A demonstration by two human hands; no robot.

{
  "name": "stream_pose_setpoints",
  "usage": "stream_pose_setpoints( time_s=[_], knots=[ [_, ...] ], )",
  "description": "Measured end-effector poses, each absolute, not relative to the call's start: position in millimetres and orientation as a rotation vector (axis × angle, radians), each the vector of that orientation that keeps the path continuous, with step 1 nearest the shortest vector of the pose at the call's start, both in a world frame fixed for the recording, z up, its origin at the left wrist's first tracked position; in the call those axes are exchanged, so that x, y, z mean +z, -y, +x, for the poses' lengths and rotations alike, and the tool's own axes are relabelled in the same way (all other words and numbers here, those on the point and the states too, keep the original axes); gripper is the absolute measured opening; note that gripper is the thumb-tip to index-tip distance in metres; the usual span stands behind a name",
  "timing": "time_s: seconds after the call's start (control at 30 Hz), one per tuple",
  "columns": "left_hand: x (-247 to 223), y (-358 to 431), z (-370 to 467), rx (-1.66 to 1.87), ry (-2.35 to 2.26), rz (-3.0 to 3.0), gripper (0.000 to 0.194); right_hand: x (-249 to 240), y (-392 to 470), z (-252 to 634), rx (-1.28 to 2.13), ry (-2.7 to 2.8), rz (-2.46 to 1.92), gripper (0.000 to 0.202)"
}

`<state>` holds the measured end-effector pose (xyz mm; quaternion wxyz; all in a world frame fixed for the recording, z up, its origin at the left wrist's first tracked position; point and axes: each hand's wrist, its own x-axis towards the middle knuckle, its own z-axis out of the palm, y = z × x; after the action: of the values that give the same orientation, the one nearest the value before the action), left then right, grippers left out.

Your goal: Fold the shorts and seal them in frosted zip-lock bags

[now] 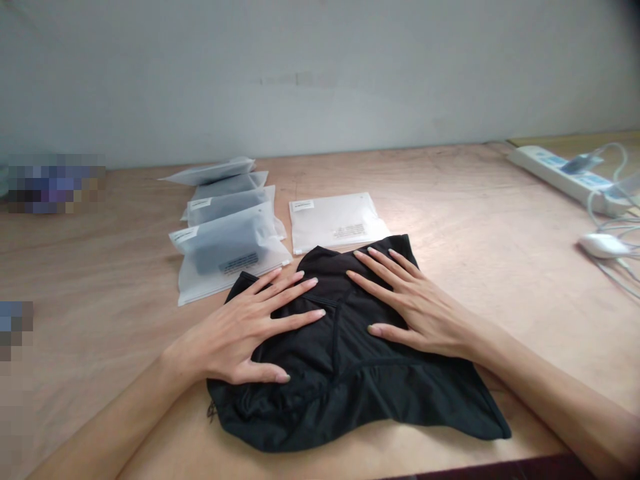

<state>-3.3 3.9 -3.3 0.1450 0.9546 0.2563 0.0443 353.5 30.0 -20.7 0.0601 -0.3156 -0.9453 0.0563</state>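
Observation:
Black shorts (370,393) lie spread on the wooden table in front of me, the waistband toward me and the leg openings away from me. My left hand (250,327) rests flat on their left half, fingers spread. On the right half lies my right hand (405,300), also flat with fingers apart. Just beyond the shorts is a flat frosted zip bag (330,223) with printed text. Near my left fingertips, another frosted zip bag (225,250) has something dark folded inside; several similar bags overlap behind it.
A white power strip (565,177) with plugs and cables stands at the back right. Beside it lies a white charger (603,245) with its cord. Blurred-out items (55,183) sit at the far left. A pale wall (320,80) rises behind the table (100,267).

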Motion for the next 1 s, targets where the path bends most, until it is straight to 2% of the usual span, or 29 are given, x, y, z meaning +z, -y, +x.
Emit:
stream_pose_setpoints(
  time_s=[0.5, 0.63, 0.7, 0.77, 0.83, 0.93, 1.0],
  knots=[
    [-5, -6, -8, 0.046, -0.725, 2.783, 0.097, -22, -30, 354, 0.159, 2.863, -0.937, 0.084],
    [-5, -7, -9, 0.092, -0.7, 2.81, 0.096, -15, -30, 354, 0.163, 2.775, -0.861, 0.075],
    [-3, -6, -10, 0.146, -0.651, 2.839, 0.094, -10, -28, 354, 0.213, 2.694, -0.791, 0.063],
    [-1, -4, -9, 0.278, -0.594, 2.856, 0.082, -7, -24, 353, 0.335, 2.645, -0.687, 0.043],
    [2, -1, -8, 0.451, -0.572, 2.837, 0.055, -6, -20, 351, 0.527, 2.638, -0.576, 0.03],
    [4, 5, -4, 0.521, -0.556, 2.778, 0.011, -10, -16, 349, 0.769, 2.662, -0.483, 0.042],
    [2, 7, -2, 0.473, -0.543, 2.766, 0.018, -12, -15, 347, 0.823, 2.68, -0.486, 0.047]
  ],
)
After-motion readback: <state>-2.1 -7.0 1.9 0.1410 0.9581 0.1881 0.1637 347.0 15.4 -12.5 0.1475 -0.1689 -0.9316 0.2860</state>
